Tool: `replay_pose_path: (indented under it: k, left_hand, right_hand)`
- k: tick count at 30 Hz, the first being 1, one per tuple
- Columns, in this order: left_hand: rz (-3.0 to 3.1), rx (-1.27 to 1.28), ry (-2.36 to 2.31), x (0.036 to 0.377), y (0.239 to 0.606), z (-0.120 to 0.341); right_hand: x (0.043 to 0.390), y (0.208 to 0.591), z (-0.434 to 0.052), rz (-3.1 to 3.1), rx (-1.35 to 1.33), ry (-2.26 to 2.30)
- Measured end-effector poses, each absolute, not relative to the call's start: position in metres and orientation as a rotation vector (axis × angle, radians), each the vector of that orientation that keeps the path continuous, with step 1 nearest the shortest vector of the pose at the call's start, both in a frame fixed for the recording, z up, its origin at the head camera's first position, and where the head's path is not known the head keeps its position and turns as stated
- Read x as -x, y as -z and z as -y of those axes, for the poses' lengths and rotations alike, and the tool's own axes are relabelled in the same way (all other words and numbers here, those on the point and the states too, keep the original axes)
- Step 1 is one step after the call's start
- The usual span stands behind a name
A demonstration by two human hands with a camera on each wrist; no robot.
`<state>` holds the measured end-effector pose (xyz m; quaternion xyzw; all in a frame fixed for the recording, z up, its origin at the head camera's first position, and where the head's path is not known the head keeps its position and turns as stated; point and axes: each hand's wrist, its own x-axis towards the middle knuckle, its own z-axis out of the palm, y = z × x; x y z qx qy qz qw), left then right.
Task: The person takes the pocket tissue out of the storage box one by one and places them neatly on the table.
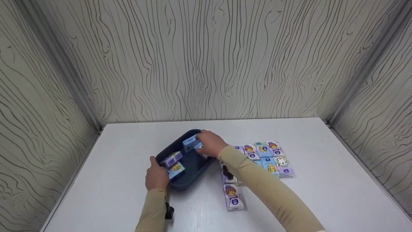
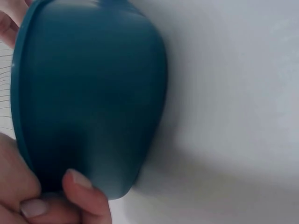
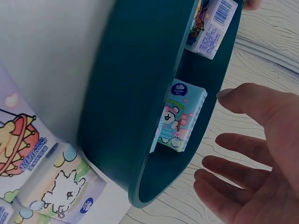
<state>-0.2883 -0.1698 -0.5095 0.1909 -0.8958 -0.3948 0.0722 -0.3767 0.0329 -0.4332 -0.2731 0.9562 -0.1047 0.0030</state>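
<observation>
A dark teal plastic basin [image 1: 193, 180] stands at an angle on the table, several small tissue packs inside. My left hand [image 1: 156, 176] grips its near left end; in the left wrist view the thumb and fingers [image 2: 86, 193] curl at the basin's edge. A purple tissue pack [image 1: 172, 159] leans over a blue-and-yellow pack [image 1: 176, 170] beside this hand. At the far right end my right hand [image 1: 210, 143] reaches over the rim, near a light blue pack [image 1: 190, 143]. The right wrist view shows its fingers [image 3: 233, 170] spread and holding nothing, beside a blue bear-print pack [image 3: 180, 116].
Right of the basin, several tissue packs [image 1: 270, 164] lie flat in close rows, partly hidden by the right sleeve. One purple-and-white pack [image 1: 234, 197] extends toward the near edge. Wood-patterned panels [image 1: 206, 64] enclose the white table [image 1: 122, 154] at the back and sides.
</observation>
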Motion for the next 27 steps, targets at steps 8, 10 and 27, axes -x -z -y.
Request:
replay_pose_path:
  k: [8, 10, 27]
  left_hand:
    - [2.672, -0.584, 1.165, 0.289, 0.51, 0.171]
    - [2.675, -0.585, 1.159, 0.289, 0.51, 0.17]
    - [2.648, -0.616, 1.132, 0.29, 0.512, 0.165]
  right_hand:
    - [0.392, 0.445, -0.022, -2.976, 0.967, 0.315]
    - [0.393, 0.449, -0.019, -2.977, 0.985, 0.294]
    - [0.403, 0.468, 0.001, -3.032, 1.084, 0.191]
